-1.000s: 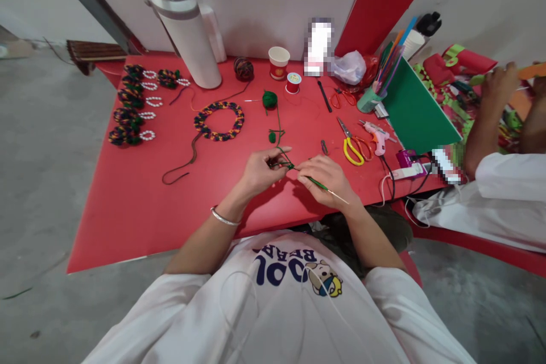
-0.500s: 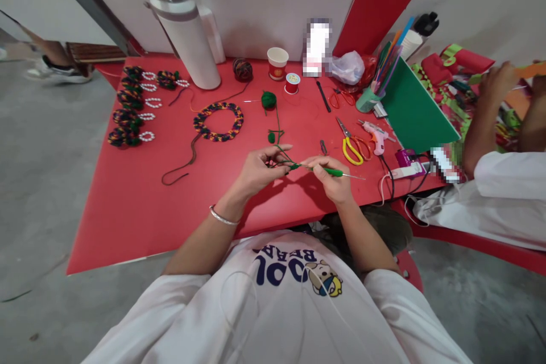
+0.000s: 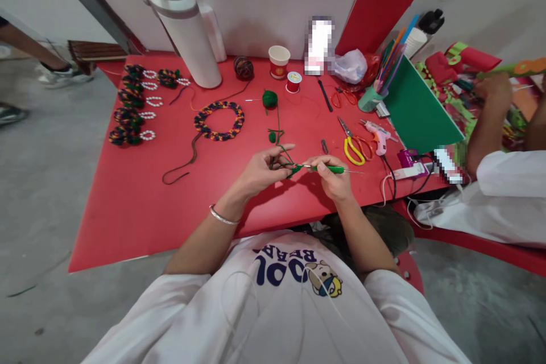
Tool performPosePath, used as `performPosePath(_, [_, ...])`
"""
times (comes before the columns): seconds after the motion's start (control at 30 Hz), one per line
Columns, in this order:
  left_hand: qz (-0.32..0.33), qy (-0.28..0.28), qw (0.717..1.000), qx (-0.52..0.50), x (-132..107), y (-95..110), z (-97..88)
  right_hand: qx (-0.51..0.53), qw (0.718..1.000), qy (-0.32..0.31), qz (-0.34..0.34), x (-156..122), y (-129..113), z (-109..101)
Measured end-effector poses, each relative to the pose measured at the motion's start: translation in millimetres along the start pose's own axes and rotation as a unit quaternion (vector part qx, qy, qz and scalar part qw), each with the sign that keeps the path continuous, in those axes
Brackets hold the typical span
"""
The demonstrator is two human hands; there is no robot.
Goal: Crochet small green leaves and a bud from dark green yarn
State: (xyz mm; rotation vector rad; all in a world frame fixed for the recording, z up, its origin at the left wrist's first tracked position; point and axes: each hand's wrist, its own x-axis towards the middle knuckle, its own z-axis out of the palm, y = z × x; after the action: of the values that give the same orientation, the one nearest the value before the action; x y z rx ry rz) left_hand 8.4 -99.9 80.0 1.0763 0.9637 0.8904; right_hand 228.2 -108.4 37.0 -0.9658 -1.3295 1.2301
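Note:
My left hand (image 3: 267, 169) pinches a small piece of green crochet (image 3: 294, 169), with green yarn (image 3: 286, 152) running over its fingers. In my right hand (image 3: 335, 177) is a crochet hook with a green handle (image 3: 335, 169), its metal tip at the green piece. The yarn leads back to a green yarn ball (image 3: 269, 99). A smaller green bit (image 3: 272, 137) lies just beyond my left hand. Left of there, a multicoloured crocheted ring (image 3: 219, 121) rests on the table with a brown yarn tail.
On the red table (image 3: 140, 205) are several dark crocheted pieces with bead loops (image 3: 128, 116), a white flask (image 3: 187, 40), a paper cup (image 3: 278, 61), yellow-handled scissors (image 3: 354, 151) and a pink glue gun (image 3: 379, 136). At the right, another person's hand (image 3: 495, 94) is over coloured pieces.
The hook has turned slightly, its back end rising to lie nearer level. More of its metal shaft shows between my hands. My left hand has stayed nearly in place.

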Motion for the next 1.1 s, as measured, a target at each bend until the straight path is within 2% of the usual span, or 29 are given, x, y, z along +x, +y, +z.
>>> performPosePath(0.13, [-0.008, -0.011, 1.0, 0.009, 0.9, -1.9, -0.4, 0.02, 0.999, -0.024, 0.017, 3.0, 0.5, -6.5])
performPosePath(0.33, [-0.006, -0.01, 1.0, 0.01, 0.8, -3.8, -1.8, 0.035, 0.995, -0.094, 0.024, 9.3, -1.8, -17.3])
performPosePath(0.5, [0.003, -0.004, 1.0, 0.016, -0.2, -2.0, -0.9, -0.017, 0.993, -0.116, 0.008, 11.5, -10.0, -17.9])
performPosePath(0.7, [0.019, 0.022, 0.999, 0.043, 0.9, -3.0, -0.2, -0.114, 0.983, -0.132, -0.056, 8.4, -28.4, -13.8])
performPosePath(0.8, [0.034, 0.041, 0.997, 0.058, 2.6, -5.5, 0.2, -0.212, 0.961, -0.128, -0.125, 3.7, -36.3, -6.6])
performPosePath(0.93, [0.037, 0.069, 0.996, 0.048, 5.2, -9.8, 3.3, -0.343, 0.9, -0.119, -0.24, -7.3, -31.3, 9.2])
performPosePath(1.03, [0.034, 0.078, 0.996, -0.002, 6.4, -12.1, 6.6, -0.42, 0.86, -0.076, -0.281, -16.4, -16.7, 19.8])
performPosePath(1.1, [0.028, 0.074, 0.996, -0.042, 6.6, -12.9, 8.1, -0.431, 0.854, -0.052, -0.286, -20.7, -7.6, 24.1])
